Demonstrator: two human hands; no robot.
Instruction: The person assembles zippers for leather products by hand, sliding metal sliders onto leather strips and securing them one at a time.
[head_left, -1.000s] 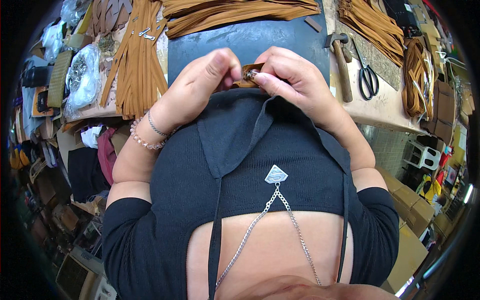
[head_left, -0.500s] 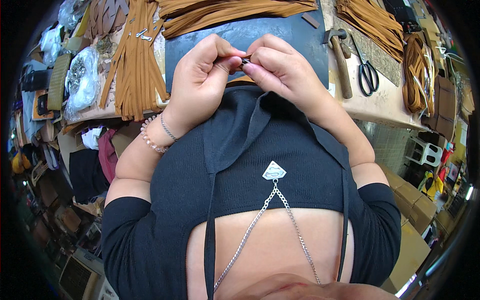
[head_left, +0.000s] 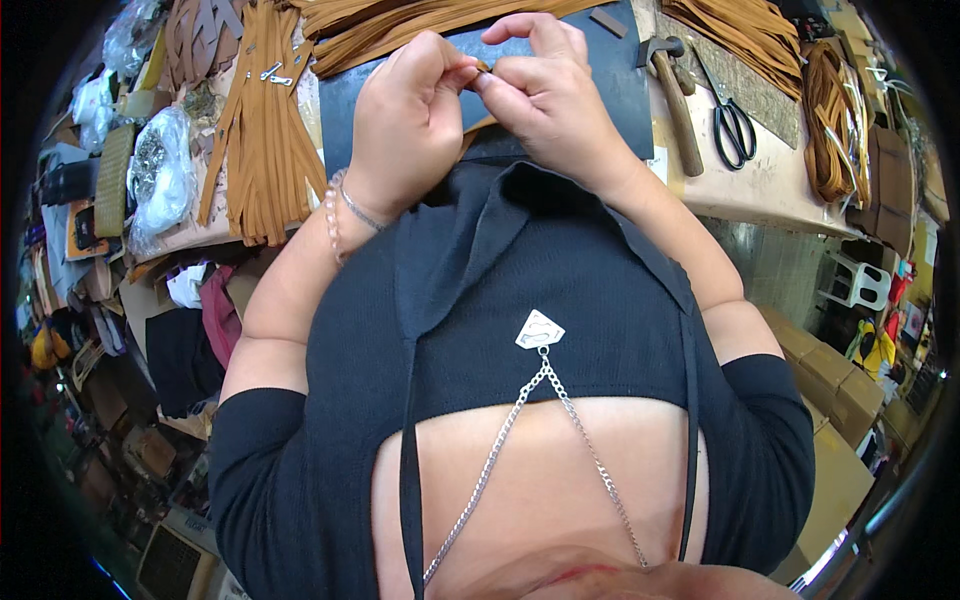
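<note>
Above the near edge of a dark mat point(head_left: 345, 115), my two hands meet fingertip to fingertip. My left hand point(head_left: 405, 125) is closed in a pinch at the end of a brown zipper tape point(head_left: 483, 67). On the same end, my right hand point(head_left: 550, 105) pinches with thumb and forefinger, while its other fingers lift away. Most of that end is covered by my fingertips. A length of brown tape point(head_left: 480, 127) shows lower down, between my wrists. Metal zipper sliders point(head_left: 276, 76) lie on a bundle of brown zipper tapes point(head_left: 262, 170) to the left.
More brown tapes point(head_left: 420, 30) cross the far side of the mat. A hammer point(head_left: 678, 115) and black-handled scissors point(head_left: 735, 130) lie to the right, near a coiled bundle of tapes point(head_left: 830, 125). Clear plastic bags point(head_left: 160, 180) sit at the far left.
Both hands have moved up and slightly left in the picture. My right hand's outer fingers have opened upward, away from the pinch.
</note>
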